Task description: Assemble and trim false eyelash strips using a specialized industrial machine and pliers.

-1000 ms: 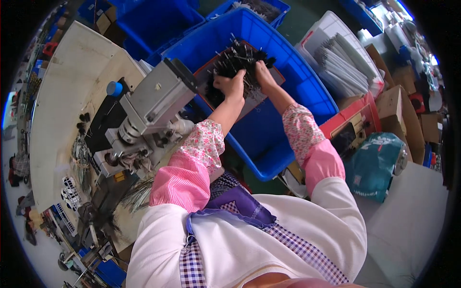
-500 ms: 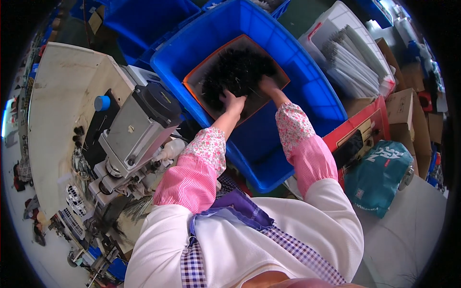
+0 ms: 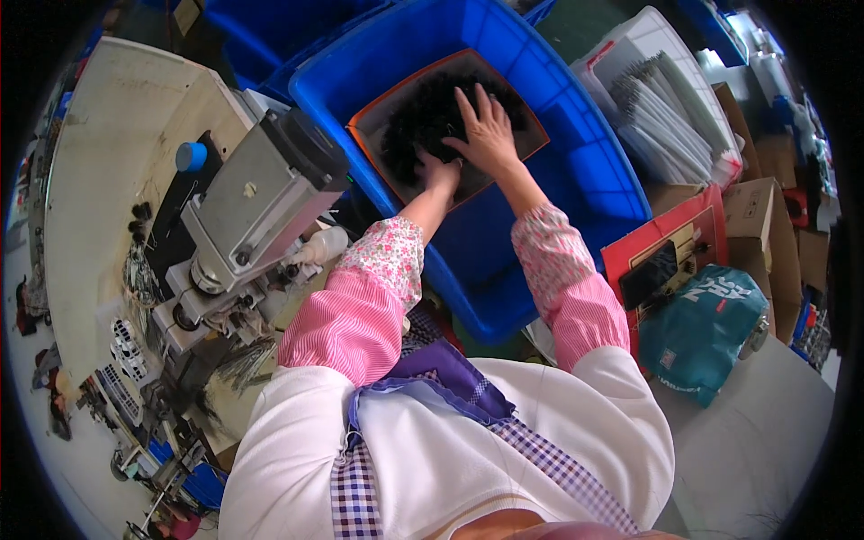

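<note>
A dense heap of black, fluffy fibres (image 3: 405, 126) fills an orange-rimmed box (image 3: 376, 112), which sits inside a large blue plastic bin (image 3: 580, 171). At the near left of the heap is my left hand (image 3: 439, 173), its thumb showing and its other fingers hidden in the black fibres. My right hand (image 3: 489, 135) lies over the heap's right side, palm down, fingers spread and holding nothing. Pink striped and flowered sleeve covers are on both forearms.
Left of the bin stands a grey machine (image 3: 256, 193) on a bench, with a blue cap (image 3: 190, 157) behind it. A white tub (image 3: 652, 36) of pale tubes is at the right, near cardboard boxes (image 3: 751, 211) and a teal bag (image 3: 702, 333).
My right hand has come up out of the fibres and moved left onto the top of the heap, its fingers now spread. My left hand stays at the heap's near left.
</note>
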A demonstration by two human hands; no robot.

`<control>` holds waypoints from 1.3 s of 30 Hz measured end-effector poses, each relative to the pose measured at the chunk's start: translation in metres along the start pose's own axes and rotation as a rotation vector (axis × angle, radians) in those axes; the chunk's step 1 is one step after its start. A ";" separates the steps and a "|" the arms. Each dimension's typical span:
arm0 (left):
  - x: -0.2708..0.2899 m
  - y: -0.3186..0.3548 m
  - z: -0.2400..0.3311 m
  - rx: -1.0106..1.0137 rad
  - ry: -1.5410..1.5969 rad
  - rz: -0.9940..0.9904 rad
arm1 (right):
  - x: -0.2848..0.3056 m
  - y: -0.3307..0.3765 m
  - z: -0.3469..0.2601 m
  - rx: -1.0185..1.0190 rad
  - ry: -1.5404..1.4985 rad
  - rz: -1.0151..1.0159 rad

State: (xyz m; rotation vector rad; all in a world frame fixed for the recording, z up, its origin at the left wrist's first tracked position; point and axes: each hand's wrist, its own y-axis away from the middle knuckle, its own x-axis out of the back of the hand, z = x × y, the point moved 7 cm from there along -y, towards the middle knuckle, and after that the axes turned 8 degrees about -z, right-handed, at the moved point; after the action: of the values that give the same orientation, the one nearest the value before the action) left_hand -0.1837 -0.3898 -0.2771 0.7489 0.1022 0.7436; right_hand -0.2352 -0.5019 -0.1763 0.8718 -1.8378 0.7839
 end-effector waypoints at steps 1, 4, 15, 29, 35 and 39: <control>0.003 0.004 0.001 0.024 -0.032 0.023 | -0.017 -0.004 0.002 0.008 -0.006 -0.001; 0.006 0.027 0.021 0.045 -0.068 0.046 | -0.066 -0.012 0.003 0.053 0.103 -0.017; 0.099 0.295 0.081 -0.514 -0.021 -0.817 | -0.032 -0.014 -0.022 0.140 -0.008 0.116; 0.414 0.438 -0.086 -0.644 -0.379 0.749 | 0.155 -0.083 -0.464 0.886 -0.101 -0.675; 0.469 0.443 -0.161 -0.612 -0.571 1.135 | 0.005 -0.124 -0.539 0.671 0.648 -1.019; 0.466 0.438 -0.163 -0.603 -0.574 1.147 | -0.082 -0.163 -0.522 0.690 0.748 -0.957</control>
State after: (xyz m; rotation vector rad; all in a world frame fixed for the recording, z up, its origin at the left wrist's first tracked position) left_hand -0.1448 0.2221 -0.0337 0.3537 -1.1144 1.5030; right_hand 0.1686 -0.1513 -0.0342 1.4555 -0.3551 0.9128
